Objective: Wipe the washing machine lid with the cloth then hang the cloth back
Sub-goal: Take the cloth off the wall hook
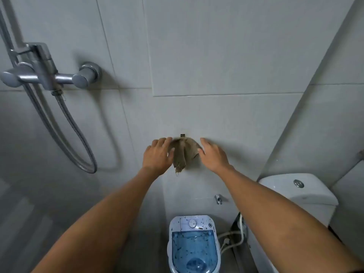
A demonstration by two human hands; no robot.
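A small brown cloth (185, 152) hangs from a dark hook (182, 135) on the grey tiled wall, fanned out to both sides. My left hand (158, 154) is at its left edge, with fingers and thumb curled onto the fabric. My right hand (213, 155) lies against the wall at the cloth's right edge, fingers straight and apart, thumb touching the fabric. Far below stands the small washing machine (194, 243). Its see-through blue lid (195, 247) is down and dotted with dark specks.
A chrome shower mixer (49, 74) with a looping metal hose (78, 138) sticks out of the wall at the left. A white toilet cistern (301, 192) stands at the right. A small wall tap (218, 199) and white hoses (232, 239) sit beside the machine.
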